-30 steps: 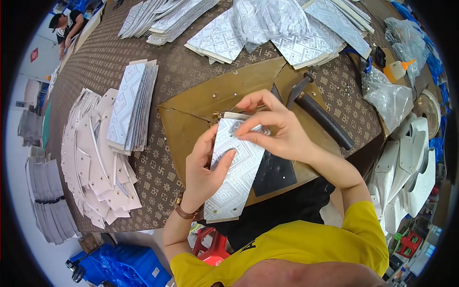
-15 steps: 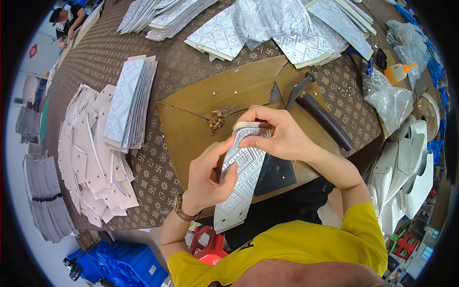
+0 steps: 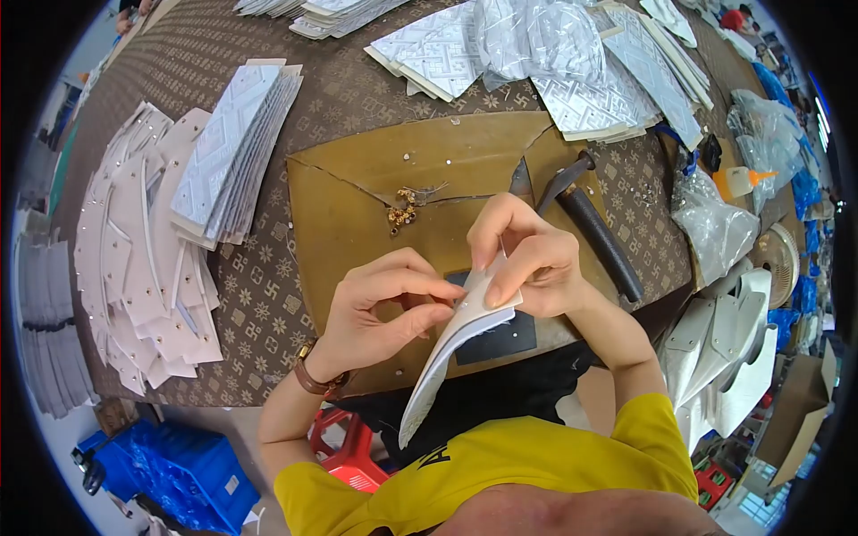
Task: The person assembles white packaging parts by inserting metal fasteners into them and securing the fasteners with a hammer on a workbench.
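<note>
In my right hand (image 3: 527,259) is the upper end of a pale, bent strip (image 3: 456,335), pinched between thumb and fingers. Its plain cream side faces up, and layered white edges show below. My left hand (image 3: 384,299) has thumb and index finger close together at the strip's left edge; whether a small part sits between those fingertips is hidden. A small pile of brass-coloured rivets (image 3: 401,214) lies beyond my hands on a brown mat (image 3: 357,161). Under the strip there is a dark square plate (image 3: 514,344).
A hammer (image 3: 601,237) rests at the mat's right. Patterned strips (image 3: 228,152) are stacked left, beside pale riveted pieces (image 3: 134,223). Patterned panels (image 3: 429,54) and plastic bags (image 3: 541,40) lie at the back. A glue bottle (image 3: 735,181) and white pieces (image 3: 706,344) are on the right.
The strip has been turned over, from its silver patterned face to its plain cream side. My left hand has shifted from wrapping the strip to its edge. The view has shifted slightly.
</note>
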Demonstrator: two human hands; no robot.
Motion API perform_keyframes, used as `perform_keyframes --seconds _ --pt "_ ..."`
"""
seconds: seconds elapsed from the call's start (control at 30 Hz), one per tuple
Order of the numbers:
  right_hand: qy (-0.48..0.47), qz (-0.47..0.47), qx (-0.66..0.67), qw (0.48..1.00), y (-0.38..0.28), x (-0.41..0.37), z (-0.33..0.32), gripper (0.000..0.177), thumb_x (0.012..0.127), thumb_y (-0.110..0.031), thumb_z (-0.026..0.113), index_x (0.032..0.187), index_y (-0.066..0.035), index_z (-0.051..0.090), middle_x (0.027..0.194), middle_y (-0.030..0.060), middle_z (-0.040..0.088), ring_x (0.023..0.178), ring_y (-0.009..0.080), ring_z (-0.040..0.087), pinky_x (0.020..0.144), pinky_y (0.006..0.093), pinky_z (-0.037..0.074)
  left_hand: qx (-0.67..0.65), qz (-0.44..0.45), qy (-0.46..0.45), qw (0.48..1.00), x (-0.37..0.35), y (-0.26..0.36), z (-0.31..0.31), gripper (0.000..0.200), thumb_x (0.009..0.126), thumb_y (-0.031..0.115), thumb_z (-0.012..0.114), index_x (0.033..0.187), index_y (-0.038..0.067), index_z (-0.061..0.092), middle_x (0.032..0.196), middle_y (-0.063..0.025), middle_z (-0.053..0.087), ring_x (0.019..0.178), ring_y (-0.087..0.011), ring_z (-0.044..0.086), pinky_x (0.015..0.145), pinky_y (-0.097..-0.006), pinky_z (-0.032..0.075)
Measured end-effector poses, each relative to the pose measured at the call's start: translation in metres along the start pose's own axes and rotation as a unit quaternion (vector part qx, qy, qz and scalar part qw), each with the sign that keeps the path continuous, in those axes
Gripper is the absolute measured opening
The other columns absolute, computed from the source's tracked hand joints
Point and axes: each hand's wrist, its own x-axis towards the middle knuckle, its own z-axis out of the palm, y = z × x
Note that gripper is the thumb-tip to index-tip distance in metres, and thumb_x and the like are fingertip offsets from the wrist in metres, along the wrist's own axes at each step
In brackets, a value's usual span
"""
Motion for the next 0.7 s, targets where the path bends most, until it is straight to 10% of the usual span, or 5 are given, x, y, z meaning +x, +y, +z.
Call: perform_keyframes --seconds 0.7 --pt "0.023 0.072 -0.005 0.997 0.0056 -0.0008 0.0093 0.015 0.091 -0.01 0.083 0.103 -0.008 0.074 0.102 0.01 0.062 0.091 0.018 0.057 0.078 0.0297 0.046 0.178 0.084 0.032 0.98 0.0021 -0.005 -0.0009 0.016 0.089 -0.003 0.079 0.104 0.0 0.075 0.098 -0.0124 0.074 0.079 -0.0171 0.072 0.069 -0.0271 0.058"
